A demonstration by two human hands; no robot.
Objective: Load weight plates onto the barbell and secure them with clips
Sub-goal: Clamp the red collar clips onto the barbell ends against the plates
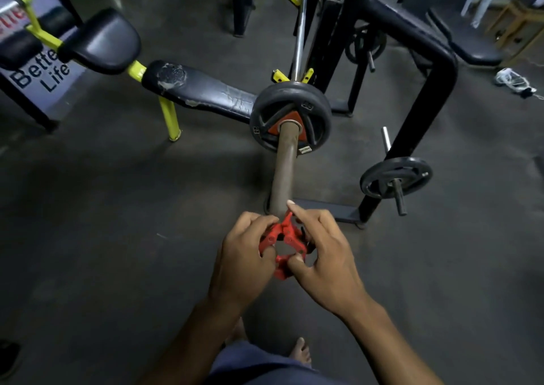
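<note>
Head view: your left hand [245, 249] & right hand [322, 252] both gripped the red clip [283, 243] at the barbell sleeve [283, 172] tip; plate [290, 113] sat inboard. Keep clip square, then slide flush.

The floor [103, 222] was dark, scuffed concrete under dim light. A cracked black bench [200, 90] (on yellow legs) stood beside a black steel rack [424, 96]; a wooden stool [518, 22] sat far right.
</note>
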